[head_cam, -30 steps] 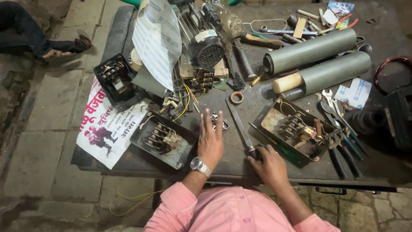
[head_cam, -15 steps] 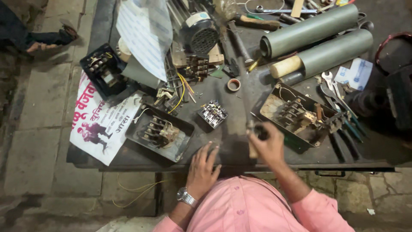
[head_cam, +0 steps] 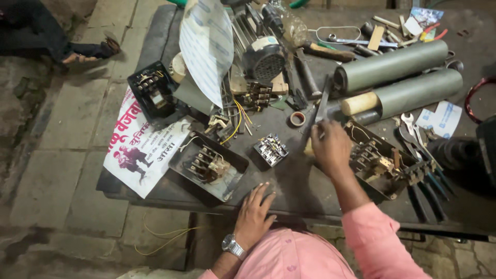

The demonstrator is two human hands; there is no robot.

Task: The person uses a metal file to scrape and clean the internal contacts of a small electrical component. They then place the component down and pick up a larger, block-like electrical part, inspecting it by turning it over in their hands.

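Since half a second ago the right hand point(head_cam: 330, 149) has carried the long dark file point(head_cam: 316, 114) up the tabletop point(head_cam: 289, 181) toward the grey rolls point(head_cam: 398, 77), while the left hand point(head_cam: 254, 214) has stayed at the near edge; the right fingers are curled around the file's pale handle, which the hand almost wholly hides, so only the blade shows, slanting up past the small tape ring point(head_cam: 297, 119); the left fingers are spread flat on the dark surface, a wristwatch point(head_cam: 232, 246) just behind them; the small terminal block point(head_cam: 271, 150) lies alone between the hands; the open starter box point(head_cam: 209, 165) sits to the left, a second one point(head_cam: 382, 163) is partly covered by the right hand; a white printed poster point(head_cam: 142, 150) with red lettering hangs over the left edge; a pale lined sheet point(head_cam: 206, 46) stands curled above it, hiding what lies behind; tools at the right edge blur into shadow.
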